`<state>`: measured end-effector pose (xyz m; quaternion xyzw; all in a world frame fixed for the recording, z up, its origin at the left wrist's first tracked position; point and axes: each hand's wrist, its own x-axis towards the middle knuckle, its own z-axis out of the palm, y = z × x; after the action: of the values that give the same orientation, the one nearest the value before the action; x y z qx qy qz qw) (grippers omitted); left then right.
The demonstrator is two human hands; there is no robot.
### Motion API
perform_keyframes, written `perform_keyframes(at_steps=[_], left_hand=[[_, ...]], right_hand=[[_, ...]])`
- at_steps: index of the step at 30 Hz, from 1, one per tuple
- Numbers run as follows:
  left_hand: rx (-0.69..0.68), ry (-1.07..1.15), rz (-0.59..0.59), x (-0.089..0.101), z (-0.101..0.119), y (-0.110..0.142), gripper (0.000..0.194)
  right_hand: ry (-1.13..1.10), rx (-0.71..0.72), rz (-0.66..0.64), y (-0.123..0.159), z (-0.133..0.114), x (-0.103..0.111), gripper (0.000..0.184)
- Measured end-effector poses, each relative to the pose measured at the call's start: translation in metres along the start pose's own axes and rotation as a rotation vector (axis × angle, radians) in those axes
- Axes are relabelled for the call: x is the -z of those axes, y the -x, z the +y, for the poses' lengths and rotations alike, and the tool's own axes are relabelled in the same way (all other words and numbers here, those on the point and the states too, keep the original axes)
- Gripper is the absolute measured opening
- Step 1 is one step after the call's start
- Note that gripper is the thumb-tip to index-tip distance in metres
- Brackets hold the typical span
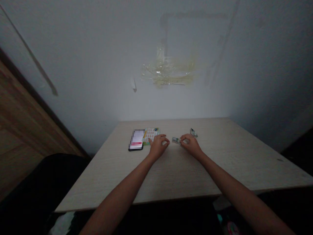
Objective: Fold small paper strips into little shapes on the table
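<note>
Over the middle of the table, my right hand (pixel 192 146) pinches the right end of a small, flat piece with green and white printing (pixel 175 140). What the piece is made of is too small to tell. To its left, a short gap away, is my left hand (pixel 158 146), thumb and forefinger drawn together. Anything between those fingertips is too small to make out. Behind my left hand lies a printed sheet or booklet (pixel 151 133) with a green edge, partly covered by the fingers. Just beyond my right hand sits another small greyish-green piece (pixel 194 133), possibly crumpled.
A phone (pixel 136 140) with a lit, blurred screen lies left of the booklet. The pale wooden table (pixel 171 182) meets a wall (pixel 97 65) bearing old yellowed tape (pixel 171 73). A dark, rounded shape (pixel 46 182) stands at the left, by wooden panelling (pixel 26 120).
</note>
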<state>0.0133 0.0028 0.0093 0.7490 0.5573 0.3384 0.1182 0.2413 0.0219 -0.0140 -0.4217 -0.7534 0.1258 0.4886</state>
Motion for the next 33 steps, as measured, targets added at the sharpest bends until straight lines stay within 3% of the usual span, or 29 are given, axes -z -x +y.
perform_keyframes(at_steps=[5,11,19,26,33], left_hand=[[0.013,-0.01,0.029,0.0,0.0,0.0,0.011],[0.015,-0.033,0.019,0.002,0.002,0.001,0.016],[-0.02,-0.155,-0.031,-0.002,-0.001,0.002,0.018],[-0.032,-0.27,-0.113,-0.002,0.0,0.005,0.025],[-0.017,-0.306,-0.14,-0.003,0.001,0.006,0.033]], right_hand=[[0.092,0.107,-0.038,0.002,-0.005,0.002,0.008],[0.214,0.192,-0.229,0.003,-0.016,0.002,0.012],[0.292,0.218,-0.345,0.003,-0.014,0.003,0.013],[0.211,0.189,-0.305,0.004,-0.011,0.0,0.023],[0.105,0.181,-0.296,0.003,-0.008,-0.002,0.017]])
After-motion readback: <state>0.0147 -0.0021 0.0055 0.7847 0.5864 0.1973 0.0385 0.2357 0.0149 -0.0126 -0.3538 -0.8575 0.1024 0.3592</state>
